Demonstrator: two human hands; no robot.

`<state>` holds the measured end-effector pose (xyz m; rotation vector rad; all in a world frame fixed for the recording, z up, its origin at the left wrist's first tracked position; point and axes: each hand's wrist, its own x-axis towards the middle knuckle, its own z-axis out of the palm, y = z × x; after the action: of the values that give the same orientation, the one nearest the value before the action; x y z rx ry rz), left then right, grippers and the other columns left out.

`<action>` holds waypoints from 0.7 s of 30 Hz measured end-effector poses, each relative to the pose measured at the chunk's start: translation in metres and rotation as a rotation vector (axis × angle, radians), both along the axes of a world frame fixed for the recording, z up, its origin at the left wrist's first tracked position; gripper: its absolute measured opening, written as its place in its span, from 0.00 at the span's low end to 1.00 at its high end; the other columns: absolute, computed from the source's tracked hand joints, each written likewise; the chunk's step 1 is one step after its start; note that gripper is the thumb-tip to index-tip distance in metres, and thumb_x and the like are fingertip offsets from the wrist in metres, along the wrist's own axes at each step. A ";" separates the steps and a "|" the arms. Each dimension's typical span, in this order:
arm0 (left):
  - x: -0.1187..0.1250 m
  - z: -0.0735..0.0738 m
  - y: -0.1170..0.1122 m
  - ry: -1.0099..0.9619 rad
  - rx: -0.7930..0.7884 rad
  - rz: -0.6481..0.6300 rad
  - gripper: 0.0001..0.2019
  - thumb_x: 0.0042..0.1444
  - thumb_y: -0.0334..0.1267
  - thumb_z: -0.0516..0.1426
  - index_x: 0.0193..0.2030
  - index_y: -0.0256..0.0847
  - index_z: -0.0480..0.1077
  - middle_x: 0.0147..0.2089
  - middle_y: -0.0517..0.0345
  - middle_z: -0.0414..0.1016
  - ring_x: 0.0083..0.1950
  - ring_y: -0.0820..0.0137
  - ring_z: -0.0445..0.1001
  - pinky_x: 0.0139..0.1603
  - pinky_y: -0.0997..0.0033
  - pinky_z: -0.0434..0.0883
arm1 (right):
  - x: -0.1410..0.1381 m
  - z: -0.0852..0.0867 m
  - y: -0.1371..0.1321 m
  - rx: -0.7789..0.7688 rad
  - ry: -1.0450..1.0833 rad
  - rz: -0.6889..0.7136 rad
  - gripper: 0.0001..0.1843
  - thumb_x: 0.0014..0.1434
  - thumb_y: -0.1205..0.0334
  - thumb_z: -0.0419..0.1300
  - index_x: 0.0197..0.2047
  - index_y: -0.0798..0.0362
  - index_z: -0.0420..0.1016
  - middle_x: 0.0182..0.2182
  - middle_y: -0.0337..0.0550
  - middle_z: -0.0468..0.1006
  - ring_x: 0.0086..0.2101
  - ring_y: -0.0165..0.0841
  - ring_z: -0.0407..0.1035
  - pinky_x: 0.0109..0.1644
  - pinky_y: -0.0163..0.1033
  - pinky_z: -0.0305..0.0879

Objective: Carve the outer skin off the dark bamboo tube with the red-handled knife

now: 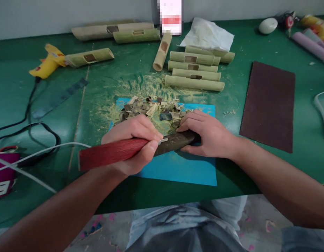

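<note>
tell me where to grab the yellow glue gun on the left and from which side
Grip the yellow glue gun around its handle, the lower-left end where the black cord leaves it. Come from above and from the near-left, since it lies flat on the green table and its nozzle end abuts a bamboo tube on the right.

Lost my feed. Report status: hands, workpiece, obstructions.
Left hand gripping red-handled knife, blade on dark bamboo piece. Right hand pinning the piece on blue mat. Chip pile just behind; nothing blocking.
</note>
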<state>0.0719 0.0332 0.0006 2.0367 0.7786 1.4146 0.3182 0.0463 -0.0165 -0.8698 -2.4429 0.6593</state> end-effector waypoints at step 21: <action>-0.005 0.011 0.002 0.181 -0.123 -0.148 0.09 0.67 0.45 0.62 0.46 0.44 0.79 0.44 0.54 0.85 0.46 0.66 0.84 0.50 0.66 0.81 | -0.001 0.004 -0.003 0.032 -0.020 -0.005 0.14 0.60 0.55 0.67 0.45 0.53 0.73 0.43 0.50 0.80 0.45 0.44 0.73 0.46 0.47 0.65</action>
<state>0.0673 0.0354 0.0112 2.0992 0.7522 1.0865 0.3176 0.0430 -0.0127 -0.8734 -2.4616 0.6111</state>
